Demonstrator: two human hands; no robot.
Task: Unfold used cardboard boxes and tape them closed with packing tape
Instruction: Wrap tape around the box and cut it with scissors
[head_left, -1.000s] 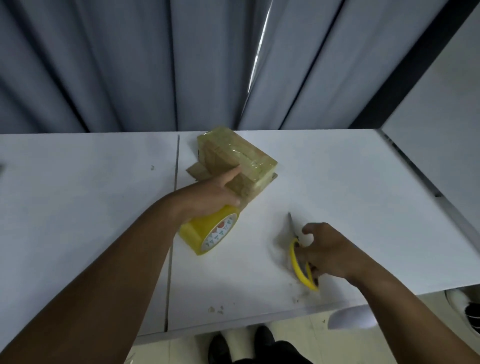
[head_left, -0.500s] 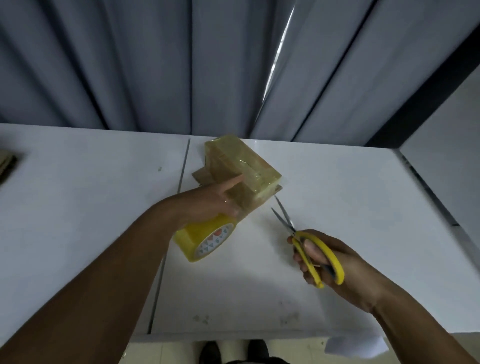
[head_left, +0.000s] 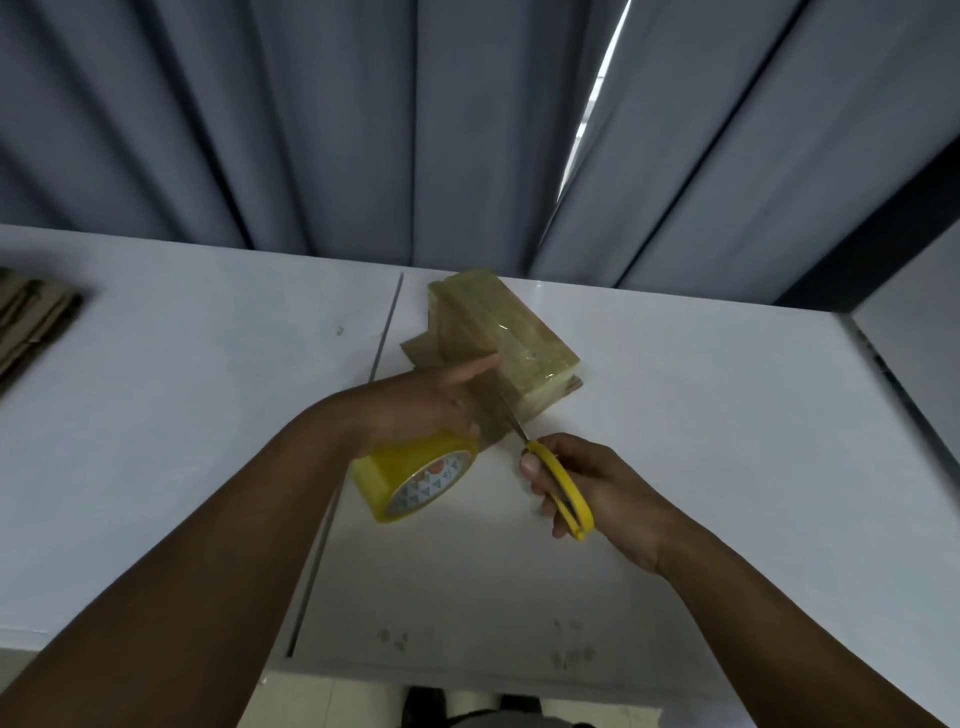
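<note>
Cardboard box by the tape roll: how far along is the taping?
Done: the cardboard box stands assembled, glossy tape across its top and side. In hand: the left hand holds the tape roll beside it while the right hand holds the scissors, blades at the strip between roll and box. Left: cut, press the end down, then the flattened cardboard at the far left.

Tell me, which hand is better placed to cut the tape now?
The right hand: it grips the scissors, whose blades reach the tape stretched from the tape roll to the box. The left hand is busy holding that roll, forefinger against the box.
</note>
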